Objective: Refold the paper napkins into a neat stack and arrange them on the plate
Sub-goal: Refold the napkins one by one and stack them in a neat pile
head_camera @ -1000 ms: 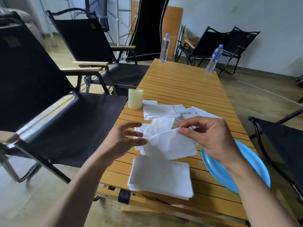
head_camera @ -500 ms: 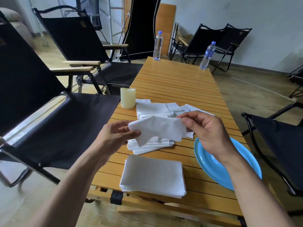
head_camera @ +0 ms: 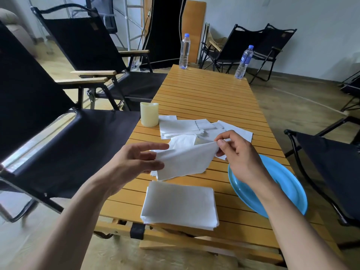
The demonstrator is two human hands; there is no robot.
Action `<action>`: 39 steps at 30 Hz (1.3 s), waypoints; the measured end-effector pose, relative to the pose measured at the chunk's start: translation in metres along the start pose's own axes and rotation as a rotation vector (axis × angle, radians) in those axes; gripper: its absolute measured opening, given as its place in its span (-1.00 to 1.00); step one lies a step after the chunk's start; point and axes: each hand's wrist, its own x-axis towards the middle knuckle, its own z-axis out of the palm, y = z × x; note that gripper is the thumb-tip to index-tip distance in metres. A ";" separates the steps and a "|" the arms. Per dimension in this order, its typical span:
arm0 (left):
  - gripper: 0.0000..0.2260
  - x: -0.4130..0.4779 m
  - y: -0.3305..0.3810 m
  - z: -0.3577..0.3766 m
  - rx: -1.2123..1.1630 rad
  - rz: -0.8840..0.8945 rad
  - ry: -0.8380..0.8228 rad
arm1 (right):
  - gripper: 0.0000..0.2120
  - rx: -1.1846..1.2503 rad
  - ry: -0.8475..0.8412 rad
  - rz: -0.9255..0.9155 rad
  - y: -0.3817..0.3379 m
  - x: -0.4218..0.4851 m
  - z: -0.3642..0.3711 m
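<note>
The job looks partway through: a squared-off stack [head_camera: 179,205] of folded napkins lies low in the middle of the frame, near the table [head_camera: 204,90] edge, while the blue plate [head_camera: 288,193] at the lower right has nothing on the part I can see. Further up, past the hands, loose napkins [head_camera: 181,127] lie in an untidy spread beside a pale candle [head_camera: 149,114], so I'd say plenty of folding is left, and the stack has yet to go onto the plate. One napkin [head_camera: 185,160] is in work now, held in the air at mid-frame just above the table, slack and sagging between both hands. The left hand [head_camera: 134,164] reaches in from the lower left, palm turned inward, index finger stretched out straight over the sheet, thumb underneath, so the near-left edge is caught lightly between them. The right hand [head_camera: 239,152] comes in from the lower right above the plate, wrist bent, thumb and forefinger pinching the sheet's upper right corner, the other fingers curled loosely behind.
</note>
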 end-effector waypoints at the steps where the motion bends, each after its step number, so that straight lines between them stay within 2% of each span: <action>1: -0.61 0.000 0.000 0.001 -0.006 0.001 -0.006 | -0.87 0.007 -0.005 0.012 0.000 0.000 0.001; 11: -0.81 0.005 -0.004 0.009 -0.084 0.129 0.280 | -0.86 0.364 -0.037 0.208 0.001 0.000 0.002; 13: -0.81 0.006 -0.005 0.010 -0.089 0.147 0.304 | -0.86 0.453 -0.086 0.241 0.001 0.000 0.002; 15: -0.74 0.006 -0.004 0.009 -0.082 0.149 0.309 | -0.76 0.497 -0.117 0.254 0.001 -0.001 0.003; 19: -0.63 0.006 -0.004 0.007 -0.057 0.125 0.298 | -0.70 0.449 -0.050 0.251 0.002 -0.001 0.005; 28: -0.79 0.007 -0.008 0.007 -0.030 0.085 0.372 | -0.78 0.397 -0.024 0.222 0.004 -0.001 0.008; 36: -0.70 0.006 -0.001 0.010 -0.082 0.126 0.389 | -0.81 0.411 -0.097 0.285 0.004 -0.001 0.012; 39: -0.72 0.006 0.001 0.011 -0.097 0.177 0.424 | -0.84 0.417 -0.137 0.324 0.004 -0.002 0.016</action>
